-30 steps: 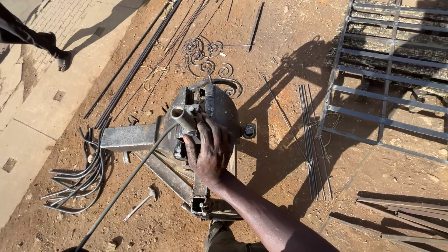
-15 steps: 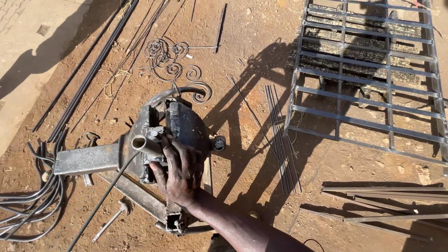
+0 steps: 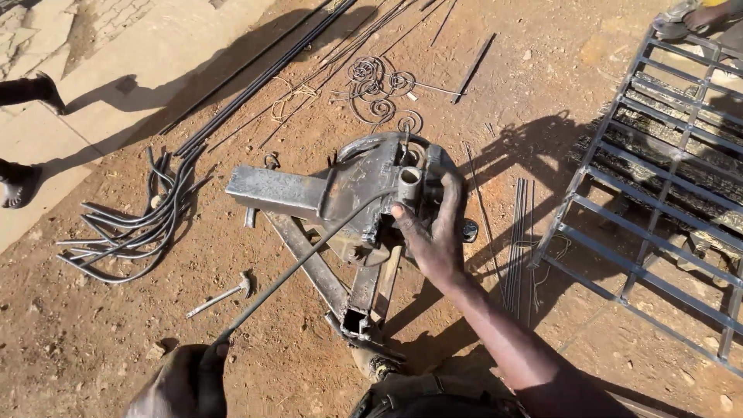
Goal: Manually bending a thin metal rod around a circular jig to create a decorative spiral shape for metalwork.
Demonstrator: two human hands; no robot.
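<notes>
A heavy steel bending jig [image 3: 352, 193] sits on the dirt ground, with a square tube arm pointing left and a short pipe post [image 3: 409, 182] on top. My right hand [image 3: 432, 232] rests on the jig's round head, fingers spread around the pipe post. My left hand [image 3: 182, 381], at the bottom edge, is closed on the near end of a long thin steel rod [image 3: 298, 267] that runs up to the post.
Curved bent rods [image 3: 131, 232] lie at the left, finished scrolls [image 3: 375, 93] beyond the jig, and straight thin rods [image 3: 520, 232] to its right. A hammer [image 3: 220, 294] lies near my left hand. A welded grille [image 3: 658, 178] lies at right. Another person's feet [image 3: 19, 182] stand at far left.
The view has swung and now takes in my left hand holding the rod's end. My right hand has stayed on the jig's head.
</notes>
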